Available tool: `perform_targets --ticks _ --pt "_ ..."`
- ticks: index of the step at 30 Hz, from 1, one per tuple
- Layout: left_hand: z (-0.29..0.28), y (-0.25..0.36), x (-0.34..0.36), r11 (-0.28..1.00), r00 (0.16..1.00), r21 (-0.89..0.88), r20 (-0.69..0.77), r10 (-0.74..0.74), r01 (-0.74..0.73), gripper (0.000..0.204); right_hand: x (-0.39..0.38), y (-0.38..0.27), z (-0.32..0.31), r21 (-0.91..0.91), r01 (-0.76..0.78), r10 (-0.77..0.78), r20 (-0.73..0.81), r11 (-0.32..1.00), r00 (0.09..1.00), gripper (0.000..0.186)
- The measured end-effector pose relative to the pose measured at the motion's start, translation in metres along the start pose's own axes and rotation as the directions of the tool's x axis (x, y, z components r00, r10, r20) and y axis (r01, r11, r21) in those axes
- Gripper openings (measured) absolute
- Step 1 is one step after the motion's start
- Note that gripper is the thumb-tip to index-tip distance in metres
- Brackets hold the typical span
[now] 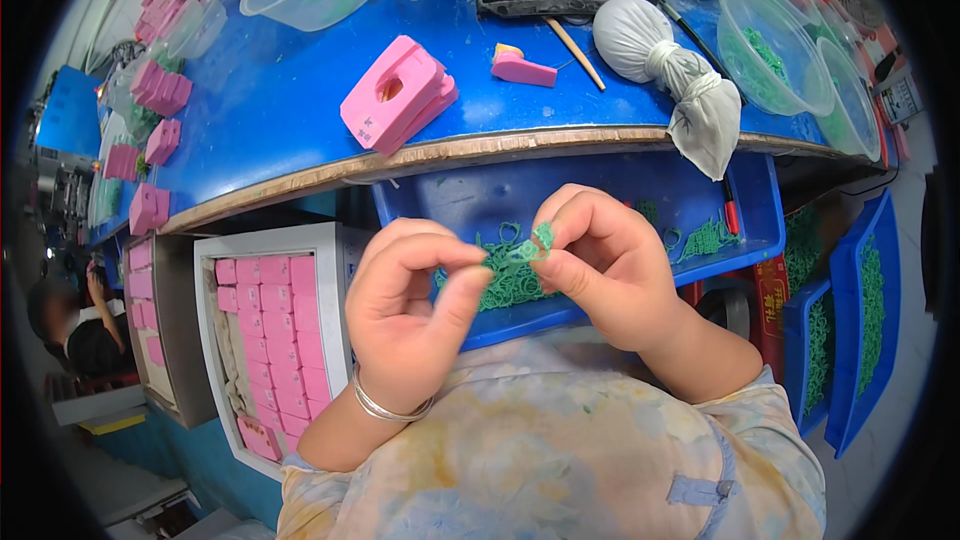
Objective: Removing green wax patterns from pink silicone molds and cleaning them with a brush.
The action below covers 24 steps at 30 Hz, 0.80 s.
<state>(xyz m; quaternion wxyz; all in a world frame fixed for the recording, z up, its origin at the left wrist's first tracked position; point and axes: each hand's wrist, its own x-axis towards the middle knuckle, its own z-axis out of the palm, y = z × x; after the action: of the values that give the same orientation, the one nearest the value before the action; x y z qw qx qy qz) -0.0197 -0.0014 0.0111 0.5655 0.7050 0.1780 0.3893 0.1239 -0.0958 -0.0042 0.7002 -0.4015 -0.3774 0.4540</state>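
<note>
A small green ring-like piece (541, 238) is held up at the middle of the view, over a blue tray (450, 195). My right hand (625, 275) pinches it between thumb and forefinger. The thumb and forefinger of my left hand (405, 300) close together at its left side, with other thin green bits beside the tips. Exactly what the left fingertips grip is too small to make out. Below both hands, a heap of small green rings (515, 285) lies in the tray. Further right in it are more green pieces (705, 238) and a red pen-like tool (731, 218).
Pink mould blocks (395, 95), a small pink piece (524, 69), a wooden stick (576, 54) and a tied white cloth pouch (665, 55) lie on the blue bench. Clear tubs (770, 55) stand right. A drawer of pink blocks (275, 340) and blue bins (862, 340) flank me. Another person (85, 330) sits far left.
</note>
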Motion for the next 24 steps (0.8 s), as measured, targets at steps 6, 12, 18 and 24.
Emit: perform_targets --ticks 6,12,18,24 --pt "0.0002 -0.0011 -0.0001 0.983 0.988 0.14 0.108 0.107 -0.122 0.023 0.0 0.006 0.0012 -0.097 0.078 -0.074 0.042 0.992 0.996 0.006" --pt "0.0013 0.002 0.0006 0.939 0.968 0.249 0.149 0.204 -0.236 0.023 0.0012 0.007 0.0011 -0.204 0.115 -0.11 0.036 0.972 0.993 0.004" --pt "0.0016 0.0038 0.0007 0.905 0.955 0.316 0.179 0.238 -0.285 0.026 0.0009 0.0092 0.0028 -0.231 0.134 -0.134 0.017 0.964 0.991 0.005" --pt "0.0016 0.0038 0.0007 0.893 0.948 0.333 0.198 0.248 -0.303 0.028 0.0011 0.0088 0.0032 -0.256 0.165 -0.166 0.017 0.952 0.986 0.006"
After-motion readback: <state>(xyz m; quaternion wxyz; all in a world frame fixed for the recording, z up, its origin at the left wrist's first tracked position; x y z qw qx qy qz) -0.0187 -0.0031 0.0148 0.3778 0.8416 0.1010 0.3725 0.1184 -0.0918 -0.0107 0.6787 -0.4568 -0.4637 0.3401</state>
